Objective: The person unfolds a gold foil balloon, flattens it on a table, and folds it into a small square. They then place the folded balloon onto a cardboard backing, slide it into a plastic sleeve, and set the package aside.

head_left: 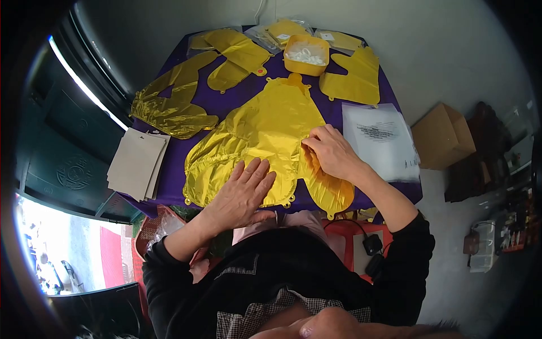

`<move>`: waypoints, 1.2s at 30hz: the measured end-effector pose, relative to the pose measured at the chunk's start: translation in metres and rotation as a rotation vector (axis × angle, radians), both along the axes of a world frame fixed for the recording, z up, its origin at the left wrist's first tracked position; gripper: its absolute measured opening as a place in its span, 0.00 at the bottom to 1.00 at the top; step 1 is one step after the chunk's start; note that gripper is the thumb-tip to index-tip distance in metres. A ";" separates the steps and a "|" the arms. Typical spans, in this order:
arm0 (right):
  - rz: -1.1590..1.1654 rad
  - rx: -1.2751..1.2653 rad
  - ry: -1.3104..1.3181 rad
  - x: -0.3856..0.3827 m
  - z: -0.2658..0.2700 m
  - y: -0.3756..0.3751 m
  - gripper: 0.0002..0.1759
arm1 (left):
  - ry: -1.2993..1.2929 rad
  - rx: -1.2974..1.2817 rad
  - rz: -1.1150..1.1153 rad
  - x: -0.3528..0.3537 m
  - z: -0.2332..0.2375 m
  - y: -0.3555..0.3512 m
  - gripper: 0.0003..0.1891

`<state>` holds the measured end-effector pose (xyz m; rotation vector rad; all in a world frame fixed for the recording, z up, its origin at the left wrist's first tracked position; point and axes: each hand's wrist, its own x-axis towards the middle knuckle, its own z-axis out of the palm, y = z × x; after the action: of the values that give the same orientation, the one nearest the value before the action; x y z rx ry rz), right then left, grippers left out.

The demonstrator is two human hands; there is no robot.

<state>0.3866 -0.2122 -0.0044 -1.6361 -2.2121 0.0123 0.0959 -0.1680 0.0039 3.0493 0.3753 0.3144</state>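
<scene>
A large gold foil balloon (pixel 276 121), flat and creased, lies on the purple cloth in front of me. My left hand (pixel 243 189) rests palm down on its lower part, fingers stretched out. With its fingers pinched together, my right hand (pixel 332 148) grips the balloon near its right side, where a flap folds down toward the table's front edge. Another flat foil balloon (pixel 175 99) is to the left, and one more (pixel 237 56) lies behind it. At the back right is a further foil piece (pixel 355 79).
A yellow tub (pixel 305 66) of white rings or clips stands at the back, near packaged foil pieces (pixel 285 31). Grey cards (pixel 137 161) are stacked on the left. Clear printed bags (pixel 381 144) lie on the right. A cardboard box (pixel 443 135) sits beyond the table's right edge.
</scene>
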 end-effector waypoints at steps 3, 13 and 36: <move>0.006 0.005 -0.003 0.001 0.000 0.001 0.14 | -0.005 0.024 0.001 0.001 -0.003 0.002 0.44; 0.091 0.152 0.401 -0.033 -0.001 0.006 0.15 | 0.026 -0.015 0.027 0.001 -0.003 0.002 0.42; 0.121 -0.118 0.271 -0.078 -0.012 0.019 0.12 | -0.246 0.002 0.248 -0.043 -0.006 0.053 0.27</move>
<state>0.3089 -0.1931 -0.0166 -1.4582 -2.1296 0.3813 0.0529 -0.1146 -0.0022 2.9165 0.7345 0.6934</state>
